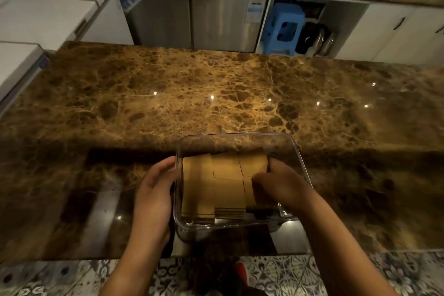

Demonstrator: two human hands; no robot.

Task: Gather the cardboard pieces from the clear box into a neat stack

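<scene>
The right hand (280, 184) is inside the clear box (298, 154), its fingers curled over the right edge of the cardboard pieces (216, 185), grasping them from that side. The left hand (153, 190) rests against the outside of the box's left wall, fingers relaxed and lightly bent, bracing the box without enclosing it.

Procedure for this step, as judged from the present layout:
1. Keep the left hand pressed to the wall so the box does not slide on the polished marble counter (216, 94).
2. Push the pieces leftward with the right hand until their edges meet the left wall, which serves as a squaring stop.
3. Align the near edges against the front wall before lifting.
4. Lift only when the pieces sit flush; loose sheets are likely to fan out.

Contents: the box holds brown cardboard pieces only, lying overlapped in at least 3 offset groups, some layered several deep. They fill the left and centre of the box; the right side is partly hidden by the hand. The box stands near the counter's front edge.
</scene>
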